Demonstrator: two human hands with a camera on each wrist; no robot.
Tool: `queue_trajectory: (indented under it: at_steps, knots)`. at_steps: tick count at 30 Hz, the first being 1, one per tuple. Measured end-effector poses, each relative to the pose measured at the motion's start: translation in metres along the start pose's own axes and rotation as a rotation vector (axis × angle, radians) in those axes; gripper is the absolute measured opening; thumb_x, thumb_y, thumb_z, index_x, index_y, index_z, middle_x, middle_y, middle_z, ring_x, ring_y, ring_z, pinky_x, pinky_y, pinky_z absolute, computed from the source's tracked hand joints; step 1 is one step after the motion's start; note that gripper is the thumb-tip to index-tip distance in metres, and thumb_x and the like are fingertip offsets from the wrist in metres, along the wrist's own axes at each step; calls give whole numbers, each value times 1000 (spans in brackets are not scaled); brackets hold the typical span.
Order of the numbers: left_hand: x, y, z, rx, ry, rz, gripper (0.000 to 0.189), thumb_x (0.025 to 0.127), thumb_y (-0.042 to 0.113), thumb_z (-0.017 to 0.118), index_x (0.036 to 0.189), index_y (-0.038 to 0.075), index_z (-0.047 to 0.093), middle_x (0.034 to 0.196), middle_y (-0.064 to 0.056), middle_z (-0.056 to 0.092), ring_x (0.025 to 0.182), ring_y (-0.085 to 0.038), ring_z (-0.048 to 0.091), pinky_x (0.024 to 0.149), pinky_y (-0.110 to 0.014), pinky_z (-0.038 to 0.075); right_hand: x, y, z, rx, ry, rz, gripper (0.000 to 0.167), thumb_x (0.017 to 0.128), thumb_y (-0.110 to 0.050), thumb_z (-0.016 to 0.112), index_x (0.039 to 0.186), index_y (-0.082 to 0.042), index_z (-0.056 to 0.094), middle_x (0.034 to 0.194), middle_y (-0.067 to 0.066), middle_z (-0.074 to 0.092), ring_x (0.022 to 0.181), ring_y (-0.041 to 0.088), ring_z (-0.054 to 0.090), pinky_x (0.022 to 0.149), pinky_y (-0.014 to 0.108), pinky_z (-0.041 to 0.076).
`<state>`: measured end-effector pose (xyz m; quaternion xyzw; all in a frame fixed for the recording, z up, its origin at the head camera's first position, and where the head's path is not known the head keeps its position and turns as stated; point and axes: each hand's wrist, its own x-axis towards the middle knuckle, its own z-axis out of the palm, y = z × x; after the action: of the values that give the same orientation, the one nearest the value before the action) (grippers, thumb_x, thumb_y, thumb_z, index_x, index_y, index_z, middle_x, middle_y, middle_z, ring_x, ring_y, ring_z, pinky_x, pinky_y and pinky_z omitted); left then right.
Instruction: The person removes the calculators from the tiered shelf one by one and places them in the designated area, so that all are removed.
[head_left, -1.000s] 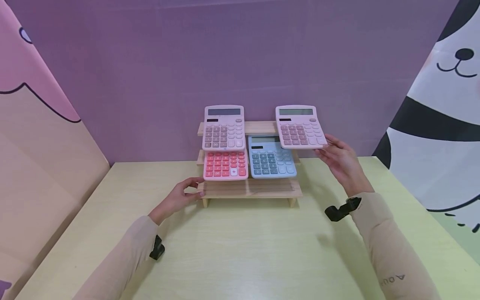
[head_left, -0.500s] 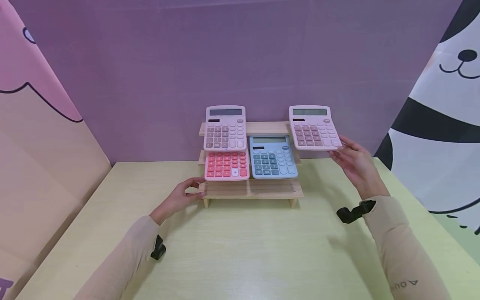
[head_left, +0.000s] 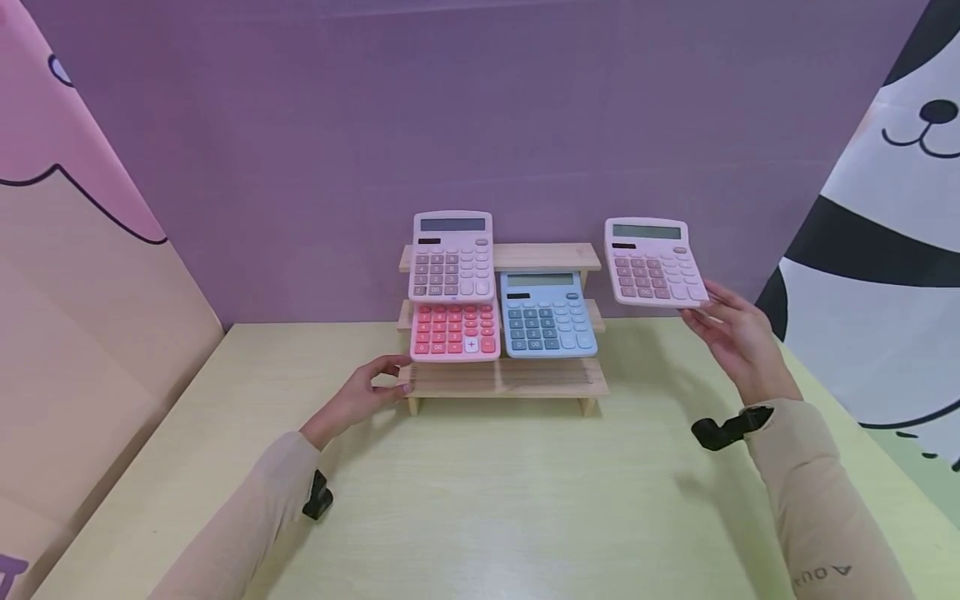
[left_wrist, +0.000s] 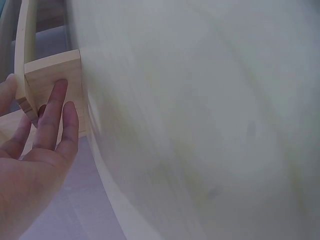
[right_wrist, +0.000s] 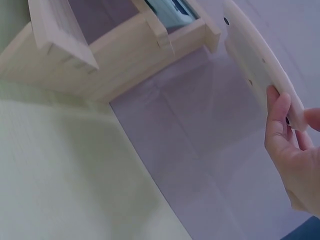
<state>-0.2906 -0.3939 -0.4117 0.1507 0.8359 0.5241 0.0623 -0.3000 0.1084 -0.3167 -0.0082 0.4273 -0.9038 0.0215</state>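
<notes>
My right hand (head_left: 738, 346) pinches a pale pink calculator (head_left: 655, 267) by its lower right corner, holding it in the air beside the rack. The right wrist view has its back, with fingers (right_wrist: 277, 117) against it. My left hand (head_left: 356, 400) grips the left end of the wooden three-tier rack (head_left: 502, 379), thumb on the bottom board and fingers against the side panel (left_wrist: 70, 67). On the rack's left, another pale pink calculator (head_left: 452, 258) stands on the upper part, partly covering a hot pink calculator (head_left: 453, 333). A blue calculator (head_left: 547, 317) leans on the middle tier at right.
The rack stands on a pale yellow-green table (head_left: 502, 500), close to a purple backdrop (head_left: 337, 150). A panda-print panel (head_left: 885, 308) borders the right side. A pink and beige printed panel (head_left: 82, 275) borders the left.
My right hand has carried the pale pink calculator rightward and slightly down, off the right of the upper tier, uncovering the blue one's display. My left hand stays at the rack's end.
</notes>
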Motion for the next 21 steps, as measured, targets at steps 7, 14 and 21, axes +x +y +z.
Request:
queue_trajectory:
  at_steps: [7, 14, 21]
  knots:
    - [-1, 1, 0, -6, -1, -1, 51, 88, 16, 61, 134, 7, 42, 127, -18, 43, 116, -32, 42, 91, -36, 50, 1, 1, -11, -61, -3, -4, 48, 88, 0, 54, 134, -16, 47, 120, -2, 51, 103, 15, 55, 87, 25, 50]
    - [-4, 8, 1, -12, -5, 0, 50, 88, 13, 60, 133, 4, 42, 127, -19, 43, 115, -33, 42, 91, -38, 49, 4, 8, -23, -61, -31, -8, 38, 90, 2, 50, 126, -10, 54, 112, 1, 58, 95, 19, 58, 82, 27, 52]
    - [0, 1, -1, 3, -2, -20, 51, 88, 18, 62, 134, 10, 42, 125, -16, 44, 110, -30, 47, 87, -33, 51, 6, 15, -35, -78, -63, -7, 35, 92, 2, 46, 125, -9, 52, 110, 2, 58, 93, 19, 59, 81, 27, 53]
